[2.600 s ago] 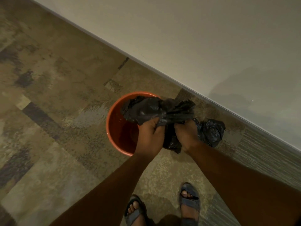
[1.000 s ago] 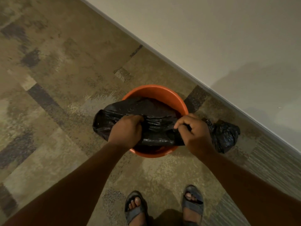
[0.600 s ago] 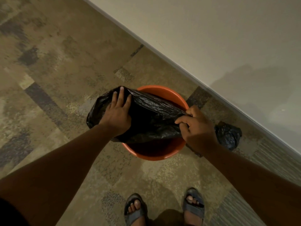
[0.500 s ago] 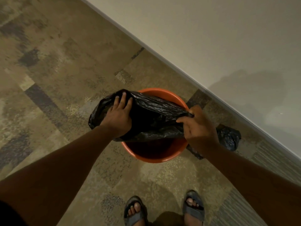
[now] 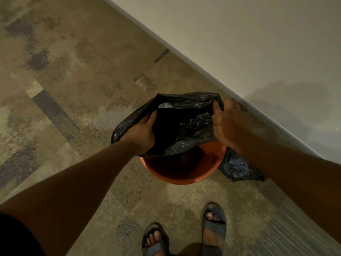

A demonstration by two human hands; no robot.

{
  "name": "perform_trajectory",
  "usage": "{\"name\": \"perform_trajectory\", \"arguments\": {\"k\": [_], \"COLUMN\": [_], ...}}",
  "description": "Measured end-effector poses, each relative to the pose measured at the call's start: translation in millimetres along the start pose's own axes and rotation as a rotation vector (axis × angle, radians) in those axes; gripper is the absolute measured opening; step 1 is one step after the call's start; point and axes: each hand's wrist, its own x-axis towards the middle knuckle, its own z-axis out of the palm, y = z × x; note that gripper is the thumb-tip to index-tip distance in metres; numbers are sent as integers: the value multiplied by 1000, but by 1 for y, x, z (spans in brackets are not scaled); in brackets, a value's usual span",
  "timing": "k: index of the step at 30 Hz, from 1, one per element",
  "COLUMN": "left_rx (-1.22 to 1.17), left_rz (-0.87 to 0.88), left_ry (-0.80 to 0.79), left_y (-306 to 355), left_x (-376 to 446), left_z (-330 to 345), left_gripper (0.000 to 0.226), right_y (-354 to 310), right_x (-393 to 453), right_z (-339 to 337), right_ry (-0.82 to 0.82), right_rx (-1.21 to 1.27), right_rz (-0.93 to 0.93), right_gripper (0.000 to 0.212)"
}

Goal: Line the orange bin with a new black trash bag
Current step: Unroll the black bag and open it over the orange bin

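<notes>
Two hands stretching a black bag over an orange bin

One patterned carpet floor (image 5: 77,74) fills most of the view, tan with darker grey and brown blocks. A plain off-white wall (image 5: 258,37) runs diagonally across the upper right and meets the carpet at a pale baseboard (image 5: 201,66).

The orange bin (image 5: 184,179) stands on the carpet just beside the wall, upright, round rim facing up. Only its near rim and part of the inner wall show; the far half is covered. The black trash bag (image 5: 184,122) is draped over the bin's far side with its mouth pulled wide open between both hands, the dark inside facing the camera. Its near edge hangs across the opening and has not reached the near rim. A second crumpled black plastic bag (image 5: 238,168) lies on the carpet at the bin's right, touching its side, close to the wall.

The left hand (image 5: 141,131) grips the bag's left edge, thumb inside the mouth and the other fingers hidden behind the plastic. The right hand (image 5: 227,124) grips the top right edge, thumb inside, fingers curled over the rim of the bag. Both forearms are bare.

Two feet in grey strapped sandals (image 5: 214,226) stand on the carpet near the bin.

No brand, label or writing readable anywhere.
</notes>
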Motion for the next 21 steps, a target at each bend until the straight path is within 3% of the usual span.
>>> {"name": "perform_trajectory", "arguments": {"k": [6,11,18,21], "left_rx": [28,-82,-265,-405], "left_rz": [-92,-125,-251,-367], "left_ry": [73,95,113,123], "left_y": [-3,-9,-19,-25], "left_x": [27,52,60,57], "left_z": [0,-1,3,8], "left_gripper": [75,68,69,66], "right_y": [4,25,36,37], "right_x": [18,53,60,53], "right_z": [11,31,38,42], "right_ry": [-36,-268,-298,-352], "right_rx": [122,222,289,452], "right_rz": [80,174,181,308], "right_gripper": [50,63,72,57]}}
